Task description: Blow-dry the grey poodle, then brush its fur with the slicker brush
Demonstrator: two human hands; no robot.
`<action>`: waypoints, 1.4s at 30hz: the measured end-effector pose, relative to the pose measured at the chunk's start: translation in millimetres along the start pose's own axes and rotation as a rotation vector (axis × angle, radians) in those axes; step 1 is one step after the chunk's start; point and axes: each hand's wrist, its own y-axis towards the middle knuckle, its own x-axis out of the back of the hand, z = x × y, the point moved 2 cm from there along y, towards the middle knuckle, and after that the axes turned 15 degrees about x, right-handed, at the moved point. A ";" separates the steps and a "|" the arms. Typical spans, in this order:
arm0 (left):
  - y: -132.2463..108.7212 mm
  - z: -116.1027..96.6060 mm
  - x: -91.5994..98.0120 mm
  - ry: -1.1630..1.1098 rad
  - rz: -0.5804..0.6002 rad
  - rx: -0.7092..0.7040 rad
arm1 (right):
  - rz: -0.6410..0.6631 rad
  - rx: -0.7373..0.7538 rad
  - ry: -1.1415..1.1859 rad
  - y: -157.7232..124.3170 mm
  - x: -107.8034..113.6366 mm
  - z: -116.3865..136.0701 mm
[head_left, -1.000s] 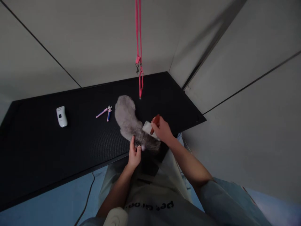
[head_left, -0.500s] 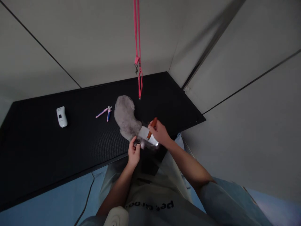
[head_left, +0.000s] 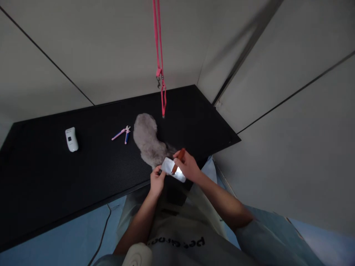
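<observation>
A small animal with fluffy grey fur (head_left: 145, 136) is on the black table, its near end by the front edge. In my right hand (head_left: 190, 168) is the orange-brown handle of a slicker brush (head_left: 168, 166). The brush's pale, shiny back faces up, over the animal's near end. My left hand (head_left: 157, 181) is closed at the near end of the fur, left of the brush head. Which body part it grips is hidden by the fingers and the brush.
Blue-and-pink nail clippers (head_left: 122, 133) lie left of the animal on the black table (head_left: 94, 162). Farther left is a white handheld device (head_left: 71, 139). A pink looped strap (head_left: 163, 99) with a metal clip hangs above the table's far part. Grey walls stand behind and to the right.
My right hand has drawn the brush slightly down toward me, and its head now covers more of the near end beside my left hand. My left hand stays nearly in place.
</observation>
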 end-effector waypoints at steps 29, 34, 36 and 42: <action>0.4 1.1 -5.7 -0.263 -0.064 0.115 | -0.337 0.172 -0.018 -44.8 6.8 6.1; 1.1 -0.1 -2.2 -0.145 -0.024 0.010 | -0.119 0.026 0.061 -41.5 1.0 -2.7; 2.1 -0.2 0.6 -0.043 0.009 -0.041 | -0.218 -0.002 0.036 -38.8 4.6 -4.2; 3.4 3.7 7.6 0.141 0.072 -0.125 | -0.065 -0.016 0.003 -24.7 9.4 -5.3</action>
